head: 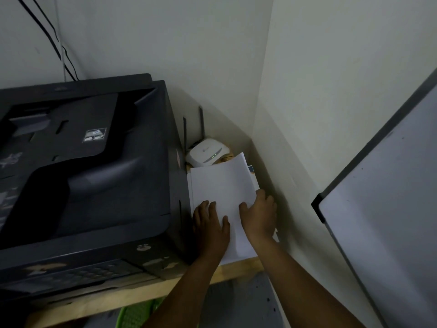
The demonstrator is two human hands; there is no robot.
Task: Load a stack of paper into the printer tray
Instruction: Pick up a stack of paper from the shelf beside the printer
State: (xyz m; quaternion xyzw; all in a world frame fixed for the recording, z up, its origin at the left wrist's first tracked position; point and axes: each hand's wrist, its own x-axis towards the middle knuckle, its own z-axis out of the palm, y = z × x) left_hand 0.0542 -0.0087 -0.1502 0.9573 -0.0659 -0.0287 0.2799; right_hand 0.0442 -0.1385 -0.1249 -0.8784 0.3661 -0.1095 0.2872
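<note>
A big dark printer (89,166) fills the left of the wooden shelf. To its right, in the gap by the wall, lies a stack of white paper (222,185). My left hand (210,226) rests flat on the near left part of the stack, fingers spread. My right hand (259,215) grips the stack's right edge, with fingers curled around it and the thumb on top. The far end of the top sheets is lifted a little. No open paper tray shows on the printer.
A white router (208,151) with two antennas sits behind the paper, in the corner. The wooden shelf edge (146,292) runs along the front. A whiteboard (387,209) leans at the right. Black cables (54,41) hang on the wall. Something green (134,316) lies below the shelf.
</note>
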